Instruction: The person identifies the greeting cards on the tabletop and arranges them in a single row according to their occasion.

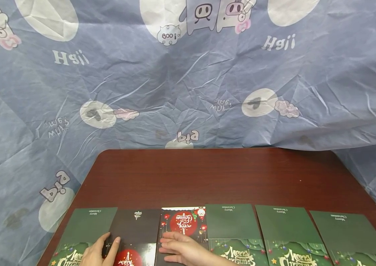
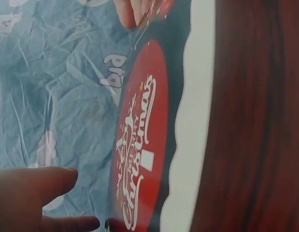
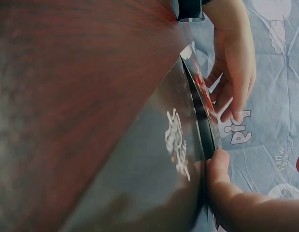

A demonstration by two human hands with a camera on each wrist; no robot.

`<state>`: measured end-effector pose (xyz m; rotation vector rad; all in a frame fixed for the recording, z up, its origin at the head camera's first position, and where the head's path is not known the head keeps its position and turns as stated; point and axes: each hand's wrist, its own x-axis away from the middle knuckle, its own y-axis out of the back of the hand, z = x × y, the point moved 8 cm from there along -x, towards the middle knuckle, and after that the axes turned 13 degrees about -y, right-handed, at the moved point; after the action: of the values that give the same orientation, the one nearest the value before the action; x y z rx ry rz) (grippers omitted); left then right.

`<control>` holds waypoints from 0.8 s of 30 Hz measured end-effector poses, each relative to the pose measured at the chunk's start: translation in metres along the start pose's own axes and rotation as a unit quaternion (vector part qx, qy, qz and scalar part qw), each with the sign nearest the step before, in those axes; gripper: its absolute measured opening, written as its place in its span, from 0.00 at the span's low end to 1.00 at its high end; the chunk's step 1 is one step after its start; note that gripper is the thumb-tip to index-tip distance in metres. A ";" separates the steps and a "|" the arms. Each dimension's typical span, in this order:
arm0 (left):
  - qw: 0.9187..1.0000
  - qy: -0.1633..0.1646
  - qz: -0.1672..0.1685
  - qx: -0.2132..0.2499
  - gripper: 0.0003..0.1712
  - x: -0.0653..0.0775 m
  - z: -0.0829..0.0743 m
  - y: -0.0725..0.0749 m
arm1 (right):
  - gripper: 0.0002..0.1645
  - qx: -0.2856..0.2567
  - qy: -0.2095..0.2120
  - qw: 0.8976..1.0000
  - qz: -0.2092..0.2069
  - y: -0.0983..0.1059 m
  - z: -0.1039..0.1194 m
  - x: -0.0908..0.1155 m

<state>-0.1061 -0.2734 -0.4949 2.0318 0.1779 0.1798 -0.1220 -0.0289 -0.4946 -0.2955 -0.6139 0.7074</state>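
Blue cartoon cloth (image 1: 161, 70) fills the back, and in front of you stretches the brown table (image 1: 207, 173), its near part carrying six cards side by side. Green cards (image 1: 287, 225) take four places: one at the far left, three to your right. Between them sit two dark ones. The dark card (image 1: 138, 229) lies second from the left, plain panel away from you; the turned card (image 1: 183, 220), third along, has its printed panel away instead, lettering upside down to you.

Now the hands! Your right hand (image 1: 186, 248) lies across the turned card, fingers straight, curled round nothing. Your left hand (image 1: 98, 254) is over the dark card, thumb and forefinger parted, gripping nothing; whether those tips touch, you can't tell. Down in the right-wrist view, a right fingertip (image 3: 219, 157) sits right at the turned card's edge.

These look light and thin, fairly stiff but ready to bow, and that glossy face should slide easily under a dry finger. Take it by opposite side edges, low pressure, clear of the red disc (image 1: 181, 221); a hard pinch could crease it. Watch the white strip (image 2: 193, 96) along its far edge: corners there could bend first.
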 end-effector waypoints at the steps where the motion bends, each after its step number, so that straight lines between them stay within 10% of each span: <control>1: 1.000 0.002 0.001 0.005 0.44 0.000 -0.001 0.000 | 0.34 -0.003 0.000 1.000 0.000 0.000 0.000 0.000; 19: 0.992 -0.065 -0.112 0.001 0.19 0.008 -0.022 0.018 | 0.33 -0.012 -0.003 1.000 -0.015 0.004 0.007 -0.003; 24: 0.993 -0.074 -0.095 0.000 0.20 0.005 -0.031 0.022 | 0.32 -0.010 0.001 1.000 -0.030 0.010 0.014 -0.001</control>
<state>-0.1067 -0.2554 -0.4612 2.0050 0.2774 -0.0900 -0.1361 -0.0214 -0.4886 -0.2957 -0.6252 0.6440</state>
